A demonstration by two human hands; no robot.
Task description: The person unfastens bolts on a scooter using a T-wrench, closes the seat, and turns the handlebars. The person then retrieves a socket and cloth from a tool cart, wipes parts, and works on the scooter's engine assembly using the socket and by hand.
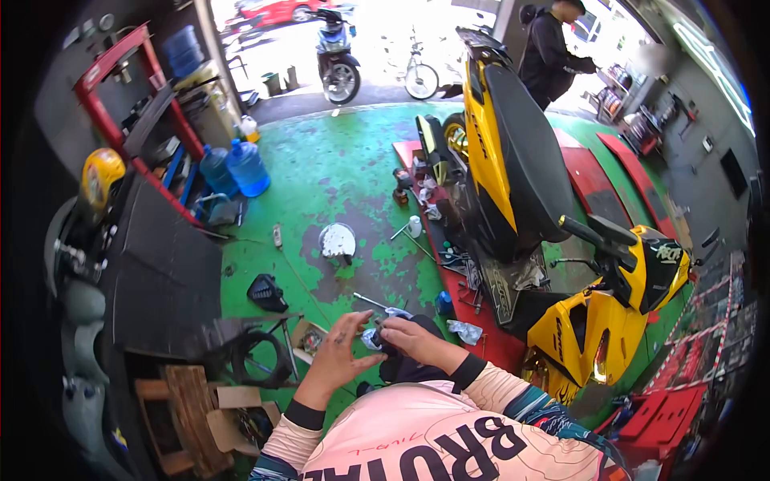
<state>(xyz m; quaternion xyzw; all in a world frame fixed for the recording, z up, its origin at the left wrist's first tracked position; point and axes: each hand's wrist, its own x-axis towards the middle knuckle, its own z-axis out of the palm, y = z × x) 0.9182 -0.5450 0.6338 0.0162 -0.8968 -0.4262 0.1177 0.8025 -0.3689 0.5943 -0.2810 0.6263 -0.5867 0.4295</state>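
My left hand (pixel 338 353) is in front of my torso, fingers spread and curved, with nothing visible in its grasp. Just to its right, my right hand (pixel 415 338) is closed, its thumb and fingertips around a small dark thing too small to make out. A crumpled whitish-blue rag or paper (pixel 370 338) shows between the two hands; whether either hand touches it I cannot tell. Beyond the fingers, a long metal-handled tool (pixel 370 301) lies near another pale cloth (pixel 397 313).
A yellow-and-black scooter (pixel 521 152) stands on a red lift (pixel 493 345) at right, tools strewn beside it. A white-topped stool (pixel 338 240) and black plastic part (pixel 267 293) are on the green floor. Blue water jugs (pixel 248 168) stand left. A person (pixel 549 52) is at the back right.
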